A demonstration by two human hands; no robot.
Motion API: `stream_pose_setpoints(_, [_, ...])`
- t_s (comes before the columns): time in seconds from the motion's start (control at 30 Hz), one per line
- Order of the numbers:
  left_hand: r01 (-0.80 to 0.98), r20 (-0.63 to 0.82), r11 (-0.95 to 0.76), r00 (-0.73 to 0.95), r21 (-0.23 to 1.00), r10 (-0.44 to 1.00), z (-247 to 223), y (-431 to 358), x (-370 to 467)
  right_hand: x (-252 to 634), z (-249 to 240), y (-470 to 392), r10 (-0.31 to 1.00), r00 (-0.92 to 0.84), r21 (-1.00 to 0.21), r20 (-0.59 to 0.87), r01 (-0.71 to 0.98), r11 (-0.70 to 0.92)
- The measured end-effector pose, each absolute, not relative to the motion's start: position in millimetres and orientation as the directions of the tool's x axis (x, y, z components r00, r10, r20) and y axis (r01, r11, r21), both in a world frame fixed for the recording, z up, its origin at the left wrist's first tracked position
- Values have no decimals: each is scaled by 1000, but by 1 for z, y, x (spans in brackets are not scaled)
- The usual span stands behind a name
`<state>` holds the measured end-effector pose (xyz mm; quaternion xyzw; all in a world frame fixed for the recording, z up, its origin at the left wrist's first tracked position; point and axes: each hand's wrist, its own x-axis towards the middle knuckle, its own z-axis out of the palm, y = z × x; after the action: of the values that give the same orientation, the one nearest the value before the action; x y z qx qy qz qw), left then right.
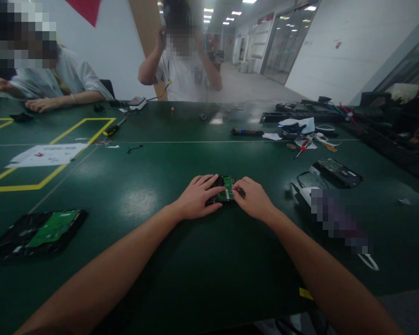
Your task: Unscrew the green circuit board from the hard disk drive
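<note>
The left hand point(197, 195) is lying open across a green-boarded device point(226, 183); the right hand point(252, 197) is pinching a dark tool point(242, 192).

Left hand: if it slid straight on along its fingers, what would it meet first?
Probably the right hand, beside the green circuit board, though depth is hard to judge.

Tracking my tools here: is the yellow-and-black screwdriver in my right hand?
No, the screwdriver lies on the green table by the yellow tape.
</note>
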<state>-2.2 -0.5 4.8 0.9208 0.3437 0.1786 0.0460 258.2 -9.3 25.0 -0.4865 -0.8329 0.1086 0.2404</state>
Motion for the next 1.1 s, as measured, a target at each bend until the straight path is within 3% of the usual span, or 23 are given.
stream_pose_setpoints(0.53, [620,295,-756,696,213,654,5,-1,-2,256,30,-11,871,-373,-439,319,757,484])
stream_pose_setpoints(0.67, [619,290,-761,705,195,648,5,-1,-3,263,39,-7,866,-273,-482,420,741,468])
stream_pose_setpoints(0.83, [624,280,-759,706,187,650,6,-1,-3,273,53,-6,778,-18,-532,628,720,446])
stream_pose_setpoints(1.1, [621,281,-753,699,217,658,5,0,-4,269,62,-20,602,105,-488,792,700,521])
